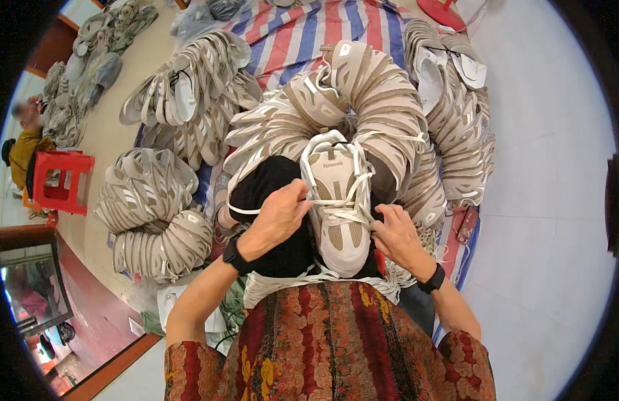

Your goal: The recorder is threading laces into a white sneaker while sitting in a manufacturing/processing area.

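Observation:
A beige and white sneaker upper point(337, 240) rests on my dark-clothed lap, its toe toward me and its tongue pointing away. A white shoelace point(353, 215) crosses its front in several rows. My left hand point(280, 215) is closed at the upper's left edge, pinching the lace; a length of it trails left over the black cloth point(272, 177). At the right edge, my right hand point(398, 235) has its thumb and fingers closed on the lace by the lower eyelets. Part of that grip is hidden by the fingers.
Curved stacks of nested uppers point(393, 110) lie just beyond, with more at left point(163, 244) and right point(466, 140), on a striped sheet point(282, 40). Spare laces point(259, 287) lie across my lap. A red stool point(62, 180) and a person point(25, 150) are far left.

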A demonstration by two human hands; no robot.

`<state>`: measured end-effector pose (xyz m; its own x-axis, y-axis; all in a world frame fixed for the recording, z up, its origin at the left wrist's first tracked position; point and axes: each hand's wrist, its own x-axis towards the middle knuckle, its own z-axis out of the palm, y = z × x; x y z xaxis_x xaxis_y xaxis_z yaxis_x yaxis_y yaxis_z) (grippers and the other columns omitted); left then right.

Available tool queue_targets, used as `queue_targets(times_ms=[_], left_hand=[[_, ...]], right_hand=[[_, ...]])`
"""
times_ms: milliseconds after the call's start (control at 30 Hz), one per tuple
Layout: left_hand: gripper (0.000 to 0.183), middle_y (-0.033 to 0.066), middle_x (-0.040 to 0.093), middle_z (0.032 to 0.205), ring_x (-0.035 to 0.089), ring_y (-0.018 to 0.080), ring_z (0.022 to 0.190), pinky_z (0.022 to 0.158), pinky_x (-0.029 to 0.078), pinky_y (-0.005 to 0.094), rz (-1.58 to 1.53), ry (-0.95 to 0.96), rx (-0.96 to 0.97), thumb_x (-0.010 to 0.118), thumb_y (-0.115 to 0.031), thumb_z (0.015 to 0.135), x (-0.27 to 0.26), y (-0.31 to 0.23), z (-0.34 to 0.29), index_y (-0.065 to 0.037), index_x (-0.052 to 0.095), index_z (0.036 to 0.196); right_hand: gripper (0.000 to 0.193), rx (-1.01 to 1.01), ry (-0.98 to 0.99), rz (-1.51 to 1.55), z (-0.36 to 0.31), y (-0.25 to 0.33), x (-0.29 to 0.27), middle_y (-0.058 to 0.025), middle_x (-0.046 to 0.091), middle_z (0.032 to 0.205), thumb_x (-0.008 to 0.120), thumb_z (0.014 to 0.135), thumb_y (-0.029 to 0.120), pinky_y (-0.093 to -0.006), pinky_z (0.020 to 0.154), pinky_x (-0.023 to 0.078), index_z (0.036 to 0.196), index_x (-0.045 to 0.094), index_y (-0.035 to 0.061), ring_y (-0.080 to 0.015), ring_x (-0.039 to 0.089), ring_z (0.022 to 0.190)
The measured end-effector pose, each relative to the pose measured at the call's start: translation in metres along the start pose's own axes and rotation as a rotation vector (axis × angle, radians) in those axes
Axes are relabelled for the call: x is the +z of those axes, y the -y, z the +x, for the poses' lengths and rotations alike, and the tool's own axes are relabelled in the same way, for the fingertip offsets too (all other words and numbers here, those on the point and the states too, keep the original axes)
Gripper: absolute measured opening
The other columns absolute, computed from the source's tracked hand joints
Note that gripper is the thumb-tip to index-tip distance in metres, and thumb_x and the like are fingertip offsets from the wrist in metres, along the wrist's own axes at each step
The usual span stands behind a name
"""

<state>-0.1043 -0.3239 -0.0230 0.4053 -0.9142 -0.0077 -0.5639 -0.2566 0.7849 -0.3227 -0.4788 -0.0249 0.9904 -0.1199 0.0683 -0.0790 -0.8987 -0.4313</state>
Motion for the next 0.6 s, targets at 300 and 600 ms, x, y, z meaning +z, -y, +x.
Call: queue_targets(times_ms=[300, 600], left_hand=[[0.027, 0.0146, 0.056, 0.059, 0.058, 0.0269, 0.058, 0.055, 0.044, 0.0347, 0.067, 0.167, -0.125, 0.054, -0.021, 0.083, 0.009, 0.005, 0.014, 0.003, 0.058, 0.071], [0.03, 0.0014, 0.048, 0.052, 0.041, 0.0066, 0.051, 0.047, 0.035, 0.0259, -0.249, 0.254, -0.264, 0.06, -0.025, 0.081, 0.012, 0.014, 0.017, 0.003, 0.06, 0.07]], right_hand=[[0.011, 0.076, 0.046, 1.174, 0.034, -0.018, -0.029, -0.0041, 0.05, 0.089, 0.061, 0.076, 0.014, -0.03, 0.081, 0.036, 0.076, 0.056, 0.0044, -0.018, 0.045, 0.09], [0.013, 0.264, -0.023, 0.563, 0.046, -0.05, -0.038, -0.0034, 0.052, 0.068, 0.067, 0.069, 0.013, -0.0278, 0.063, 0.038, 0.078, 0.062, 0.0048, -0.016, 0.049, 0.071]])
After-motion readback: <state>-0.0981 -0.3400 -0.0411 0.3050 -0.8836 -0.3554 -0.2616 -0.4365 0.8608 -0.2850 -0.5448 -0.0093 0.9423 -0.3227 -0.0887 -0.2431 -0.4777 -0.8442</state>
